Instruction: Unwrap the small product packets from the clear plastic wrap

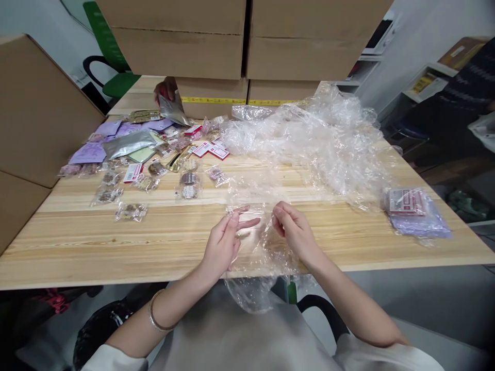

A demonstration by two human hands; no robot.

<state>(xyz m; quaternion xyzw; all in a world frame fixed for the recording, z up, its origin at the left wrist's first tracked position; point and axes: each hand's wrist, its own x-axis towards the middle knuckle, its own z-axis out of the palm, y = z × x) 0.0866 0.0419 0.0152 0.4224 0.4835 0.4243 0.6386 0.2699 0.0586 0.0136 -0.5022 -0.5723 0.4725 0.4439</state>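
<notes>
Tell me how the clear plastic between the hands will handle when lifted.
The clear plastic is probably floppy, since it droops past the edge of the table. It looks thin and see-through, so likely light. Its glossy sheen suggests it may be slippery.

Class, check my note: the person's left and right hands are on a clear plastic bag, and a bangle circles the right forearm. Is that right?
Not quite: the head view shows the bangle around the left forearm, not the right. The rest stands: the left hand and right hand are on a clear plastic bag.
</notes>
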